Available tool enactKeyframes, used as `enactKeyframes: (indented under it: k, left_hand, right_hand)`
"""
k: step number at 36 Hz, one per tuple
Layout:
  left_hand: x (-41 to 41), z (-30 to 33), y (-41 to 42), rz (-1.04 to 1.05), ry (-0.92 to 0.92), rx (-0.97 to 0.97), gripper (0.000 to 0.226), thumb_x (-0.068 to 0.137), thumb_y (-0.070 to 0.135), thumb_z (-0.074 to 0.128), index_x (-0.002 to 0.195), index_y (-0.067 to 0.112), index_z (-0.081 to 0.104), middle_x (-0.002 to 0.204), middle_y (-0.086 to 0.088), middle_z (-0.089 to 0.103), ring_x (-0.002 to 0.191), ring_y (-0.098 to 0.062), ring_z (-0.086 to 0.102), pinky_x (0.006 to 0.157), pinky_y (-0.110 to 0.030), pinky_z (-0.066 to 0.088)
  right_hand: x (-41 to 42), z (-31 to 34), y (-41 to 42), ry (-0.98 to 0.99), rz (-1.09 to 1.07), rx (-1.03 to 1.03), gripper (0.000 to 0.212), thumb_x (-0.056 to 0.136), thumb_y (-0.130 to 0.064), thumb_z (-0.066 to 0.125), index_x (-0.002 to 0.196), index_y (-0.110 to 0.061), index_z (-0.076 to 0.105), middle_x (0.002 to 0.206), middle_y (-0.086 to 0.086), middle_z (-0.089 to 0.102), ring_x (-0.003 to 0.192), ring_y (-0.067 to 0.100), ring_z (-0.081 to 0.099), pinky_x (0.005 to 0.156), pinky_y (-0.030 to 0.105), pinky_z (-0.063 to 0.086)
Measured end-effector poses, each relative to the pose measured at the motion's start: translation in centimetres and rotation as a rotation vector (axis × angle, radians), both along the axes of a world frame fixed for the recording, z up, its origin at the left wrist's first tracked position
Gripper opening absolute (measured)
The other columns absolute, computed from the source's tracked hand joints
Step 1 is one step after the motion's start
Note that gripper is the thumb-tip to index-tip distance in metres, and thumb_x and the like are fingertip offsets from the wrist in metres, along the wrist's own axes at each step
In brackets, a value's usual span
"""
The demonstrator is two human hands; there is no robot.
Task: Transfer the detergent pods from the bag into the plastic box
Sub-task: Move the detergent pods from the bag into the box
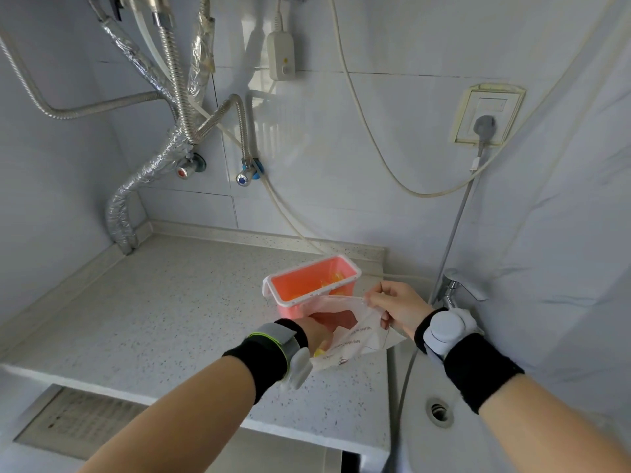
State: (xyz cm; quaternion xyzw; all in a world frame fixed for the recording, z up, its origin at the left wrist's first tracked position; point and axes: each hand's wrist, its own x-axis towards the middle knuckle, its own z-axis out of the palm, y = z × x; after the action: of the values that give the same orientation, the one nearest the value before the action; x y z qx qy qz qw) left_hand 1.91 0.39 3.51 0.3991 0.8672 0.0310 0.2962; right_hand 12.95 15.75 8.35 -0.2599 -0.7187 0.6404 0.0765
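A pink plastic box (300, 285) with a white rim stands on the speckled counter (177, 302), and a few yellow-orange pods (333, 280) lie inside at its right end. Just in front of it is a translucent printed bag (355, 339). My left hand (319, 331) is pushed into the bag's mouth, and its fingers are hidden by the plastic. A yellow pod (319, 352) shows through the bag beside that hand. My right hand (396, 307) pinches the bag's upper edge and holds the mouth apart.
A white sink (440, 411) with a drain lies to the right, and a chrome tap (456, 288) stands behind my right wrist. Metal hoses, valves, a cable and a wall socket (486, 114) hang on the tiled wall behind.
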Motion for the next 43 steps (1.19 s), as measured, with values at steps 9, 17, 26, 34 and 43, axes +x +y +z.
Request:
enactKeyframes:
  k: [9, 17, 26, 34, 43]
  left_hand:
    - [-0.2, -0.4, -0.2, -0.214, 0.192, 0.082, 0.017, 0.089, 0.025, 0.054, 0.101, 0.016, 0.062, 0.095, 0.0, 0.057, 0.085, -0.018, 0.049, 0.077, -0.025, 0.039]
    - [0.1, 2.0, -0.7, -0.24, -0.023, 0.144, 0.028, 0.086, 0.004, 0.059, 0.114, 0.007, 0.058, 0.096, -0.001, 0.052, 0.086, -0.015, 0.045, 0.073, -0.022, 0.038]
    - [-0.9, 6.5, -1.2, -0.086, -0.261, 0.504, 0.025, 0.083, 0.008, 0.068, 0.1, 0.019, 0.052, 0.104, 0.003, 0.056, 0.09, -0.019, 0.06, 0.085, -0.037, 0.056]
    - [-4.6, 9.1, -1.6, 0.155, -0.259, 0.746, 0.026, 0.083, 0.005, 0.066, 0.087, 0.021, 0.046, 0.098, 0.003, 0.055, 0.064, -0.007, 0.057, 0.055, -0.014, 0.049]
    - [-7.0, 7.0, -2.7, 0.322, -0.112, 0.667, 0.023, 0.081, 0.008, 0.067, 0.091, 0.019, 0.048, 0.105, -0.002, 0.053, 0.072, -0.025, 0.061, 0.062, -0.036, 0.056]
  right_hand:
    - [0.6, -0.5, 0.1, -0.024, 0.005, 0.014, 0.014, 0.084, 0.001, 0.056, 0.072, -0.005, 0.054, 0.047, 0.007, 0.036, 0.039, 0.019, 0.036, 0.042, 0.026, 0.033]
    - [0.6, -1.1, 0.7, -0.063, 0.02, 0.056, 0.015, 0.084, -0.001, 0.056, 0.071, -0.008, 0.053, 0.046, 0.006, 0.039, 0.038, 0.018, 0.039, 0.043, 0.025, 0.036]
    - [0.7, -2.1, 1.2, -0.104, 0.043, 0.071, 0.018, 0.083, -0.002, 0.058, 0.068, -0.009, 0.052, 0.042, 0.004, 0.038, 0.035, 0.017, 0.04, 0.045, 0.026, 0.038]
    - [0.8, -2.5, 1.5, -0.125, 0.043, 0.078, 0.018, 0.084, -0.001, 0.056, 0.069, -0.009, 0.053, 0.038, 0.0, 0.041, 0.033, 0.017, 0.042, 0.046, 0.028, 0.039]
    - [0.7, -2.6, 1.6, -0.127, 0.057, 0.062, 0.017, 0.085, -0.004, 0.058, 0.069, -0.009, 0.052, 0.039, 0.002, 0.041, 0.034, 0.018, 0.042, 0.045, 0.027, 0.039]
